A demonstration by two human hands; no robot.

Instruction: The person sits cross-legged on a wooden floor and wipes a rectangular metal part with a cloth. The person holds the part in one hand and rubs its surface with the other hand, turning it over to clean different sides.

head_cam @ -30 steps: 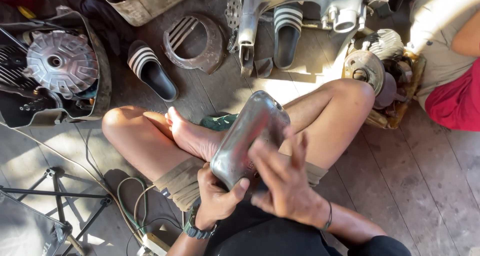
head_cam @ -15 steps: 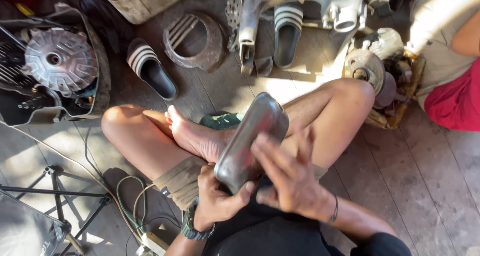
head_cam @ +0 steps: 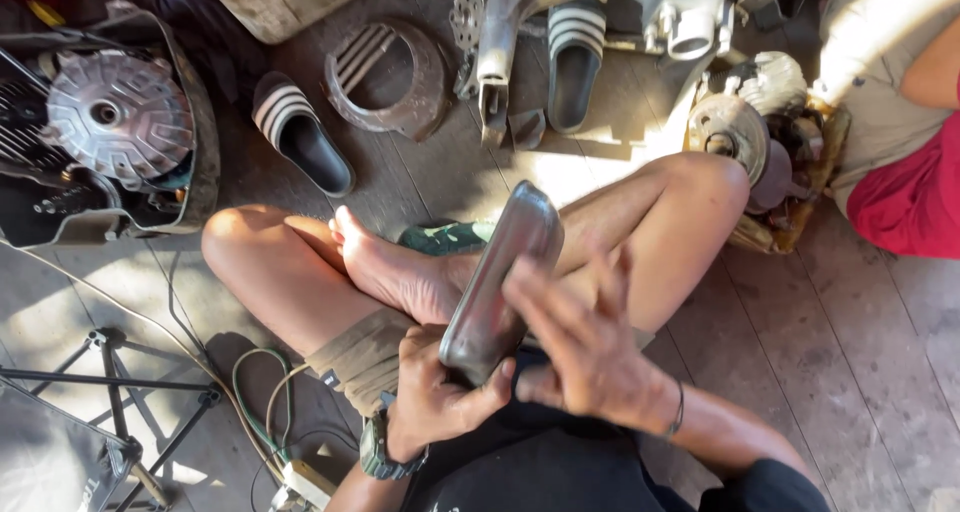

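We sit cross-legged on the plank floor [head_cam: 850,372], and the work rests in our lap: a rounded, dull grey metal cover [head_cam: 500,277], tilted on edge above our shins. Our left hand [head_cam: 435,392] is clamped round its lower end, thumb across the rim. Our right hand [head_cam: 580,347] lies with fingers spread against its far face; we cannot tell whether anything is under the palm. The near face looks smooth but dull, so we judge the job part-way along.

Beyond our knees lie two striped slides [head_cam: 300,137], a slotted round fan shroud [head_cam: 385,77] and a large engine casing [head_cam: 620,7]. By the floor's left edge, a box holds a finned flywheel [head_cam: 120,112].
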